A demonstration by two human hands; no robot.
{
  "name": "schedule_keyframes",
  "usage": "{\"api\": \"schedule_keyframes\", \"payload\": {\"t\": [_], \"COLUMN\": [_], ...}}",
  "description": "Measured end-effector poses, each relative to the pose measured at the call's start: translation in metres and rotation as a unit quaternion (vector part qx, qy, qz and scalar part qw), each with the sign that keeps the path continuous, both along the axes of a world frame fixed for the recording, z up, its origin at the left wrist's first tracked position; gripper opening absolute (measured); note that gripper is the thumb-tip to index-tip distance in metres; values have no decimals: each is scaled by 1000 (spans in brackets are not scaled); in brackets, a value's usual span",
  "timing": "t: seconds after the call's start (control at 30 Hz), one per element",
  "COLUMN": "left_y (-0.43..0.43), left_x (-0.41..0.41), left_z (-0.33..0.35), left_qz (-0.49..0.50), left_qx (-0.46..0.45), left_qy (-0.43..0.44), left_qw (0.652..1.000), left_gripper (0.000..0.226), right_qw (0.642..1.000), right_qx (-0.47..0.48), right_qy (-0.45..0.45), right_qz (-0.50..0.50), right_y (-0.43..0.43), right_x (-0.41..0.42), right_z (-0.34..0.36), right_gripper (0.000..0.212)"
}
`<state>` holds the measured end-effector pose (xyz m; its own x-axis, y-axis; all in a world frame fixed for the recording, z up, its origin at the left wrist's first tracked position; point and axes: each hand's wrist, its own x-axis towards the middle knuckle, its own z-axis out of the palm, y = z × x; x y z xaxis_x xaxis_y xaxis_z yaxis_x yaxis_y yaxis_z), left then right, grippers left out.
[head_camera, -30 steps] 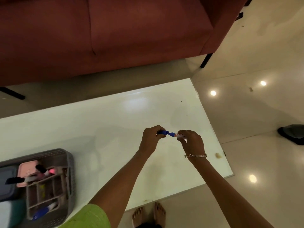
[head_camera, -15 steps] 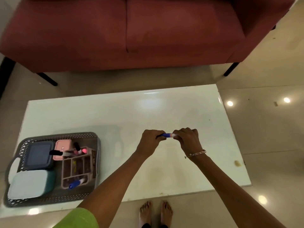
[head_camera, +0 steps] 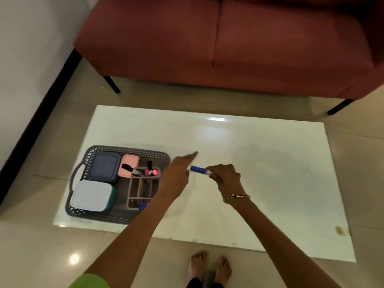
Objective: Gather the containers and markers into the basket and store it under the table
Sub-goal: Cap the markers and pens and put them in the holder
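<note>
While right hand [head_camera: 225, 175] grips marker [head_camera: 198, 169], left hand [head_camera: 176, 175] spread beside basket [head_camera: 133, 151]; tabletop [head_camera: 270, 173] bare rightward.

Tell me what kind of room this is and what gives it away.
Most likely a home living room: a red sofa on thin dark legs faces a low white table on a glossy tiled floor, and the person stands barefoot.

Blue-capped marker [head_camera: 200, 170] held level above table, grey basket [head_camera: 133, 151] holding lidded containers [head_camera: 92, 195], markers
</note>
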<state>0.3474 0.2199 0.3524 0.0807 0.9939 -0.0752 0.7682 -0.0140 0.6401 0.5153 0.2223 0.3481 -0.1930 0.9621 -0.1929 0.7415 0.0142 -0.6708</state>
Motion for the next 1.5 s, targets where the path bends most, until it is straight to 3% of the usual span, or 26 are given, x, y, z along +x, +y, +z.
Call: {"api": "schedule_keyframes", "payload": {"t": [0.13,0.3,0.47,0.57,0.73,0.87,0.97,1.1,1.17,1.27,1.33,1.4,1.5], "left_y": [-25,-50,-54,-58,-60,-59,-64,-69,-69,-62,-55,-49,-47], "left_x": [-79,-146,-172,-182,-208,-223,-241,-285,-308,-337,-351,-361,-362], "left_z": [14,14,8,2,-10,-13,-11,-7,-8,-20,-39,-62,-77], "left_qz": [102,149,179,201,168,144,113,111,136,187,232,262,290], "left_qx": [79,54,36,29,3,-25,-27,-21,-28,-73,-114,-156,-152], "left_qy": [74,132,127,106,104,88,75,75,78,74,61,35,-25], "left_qw": [989,979,975,973,980,985,990,991,987,977,964,952,945], "left_gripper": [46,43,40,40,43,45,46,47,46,49,54,52,20], "right_qw": [981,976,982,991,990,986,991,996,980,931,918,917,926], "right_qx": [-63,-107,-124,-102,-61,-70,-99,-43,-36,-123,-191,-209,-192], "right_qy": [181,191,137,49,-72,-109,-76,9,43,60,38,45,25], "right_qz": [-11,4,30,65,106,103,58,-75,-192,-338,-347,-338,-325], "right_y": [-24,-42,-46,-47,-54,-63,-69,-74,-70,-56,-47,-41,-38], "right_x": [-76,-151,-188,-202,-213,-215,-217,-211,-204,-195,-192,-192,-193], "right_z": [27,34,18,-3,-29,-43,-37,-15,-14,-29,-46,-64,-81], "right_gripper": [16,31,30,33,22,25,41,55,45,49,51,38,25]}}
